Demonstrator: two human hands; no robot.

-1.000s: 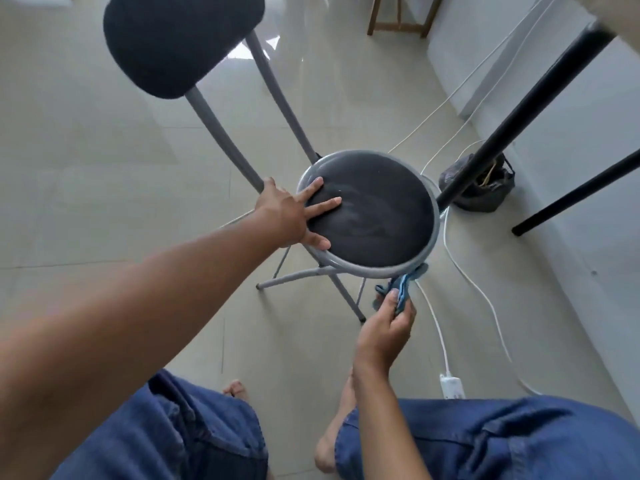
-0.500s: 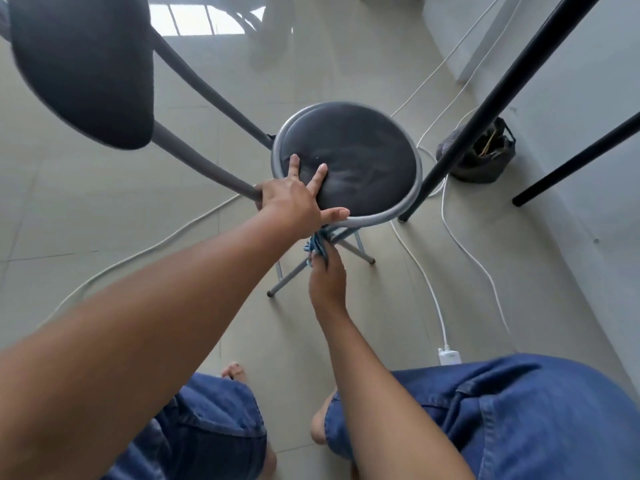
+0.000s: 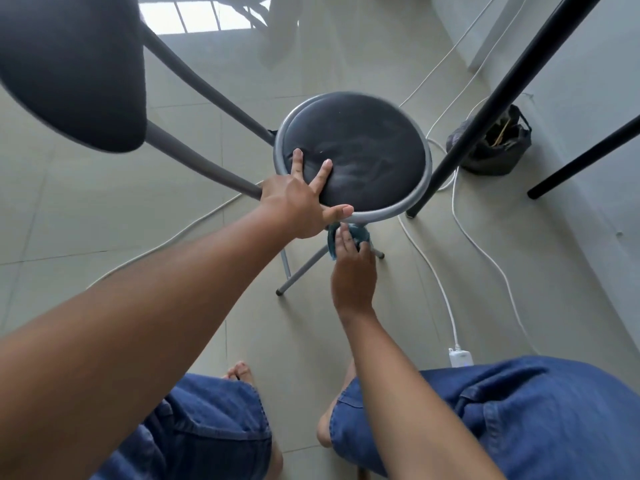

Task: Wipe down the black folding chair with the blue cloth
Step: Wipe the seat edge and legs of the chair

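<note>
The black folding chair has a round padded seat point(image 3: 363, 147) in a grey metal rim and a dark backrest point(image 3: 65, 67) at the upper left. My left hand point(image 3: 301, 202) rests on the near left edge of the seat, fingers spread and straight on the pad, thumb along the rim. My right hand point(image 3: 353, 265) is just below the seat's near rim and grips the blue cloth point(image 3: 360, 235) against the grey frame under the seat. Most of the cloth is hidden by the fingers.
Black table legs point(image 3: 485, 112) cross close to the seat's right side. White cables point(image 3: 440, 282) and a power strip point(image 3: 460, 356) lie on the tiled floor at right. A dark bag point(image 3: 491, 147) sits by the wall. My knees and bare feet are below.
My right hand with the cloth moved from the seat's front right rim to under the near rim beside my left thumb. My left hand stayed on the seat.
</note>
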